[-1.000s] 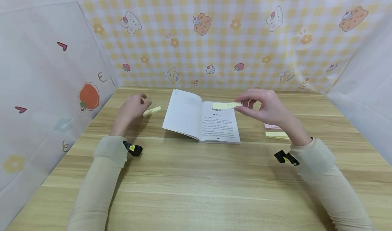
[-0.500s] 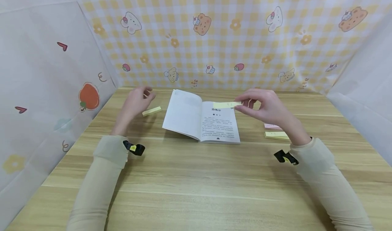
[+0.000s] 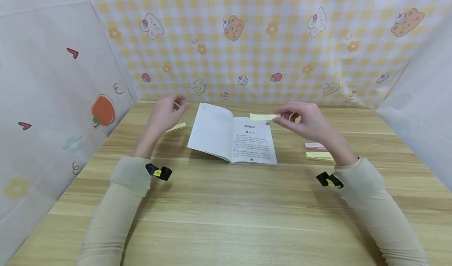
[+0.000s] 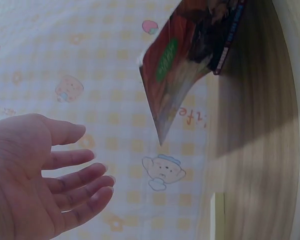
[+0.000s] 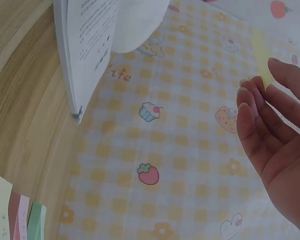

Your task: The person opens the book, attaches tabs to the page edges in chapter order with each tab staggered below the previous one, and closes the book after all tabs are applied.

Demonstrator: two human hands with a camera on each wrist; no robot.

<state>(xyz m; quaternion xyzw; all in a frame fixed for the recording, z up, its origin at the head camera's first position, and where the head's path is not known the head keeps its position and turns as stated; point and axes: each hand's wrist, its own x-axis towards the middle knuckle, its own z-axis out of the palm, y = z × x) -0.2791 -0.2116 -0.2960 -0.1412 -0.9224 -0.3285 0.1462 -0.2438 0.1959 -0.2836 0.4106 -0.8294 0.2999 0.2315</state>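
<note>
R hand point(image 3: 300, 119) pinches yellow strip point(image 3: 260, 117), marks illegible, by far right edge of open bk point(image 3: 212, 130). L hand point(image 3: 166, 111), fingers loose, left of bk; yellow pad point(image 4: 218, 216) cut off in L-wrist view.

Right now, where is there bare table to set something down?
Widest: the table in front of the book, between the sleeves. Smaller: between the book and the right pads. Crowded: the book's far right corner, with strip and right hand; its left, with left hand and lone pad.
</note>
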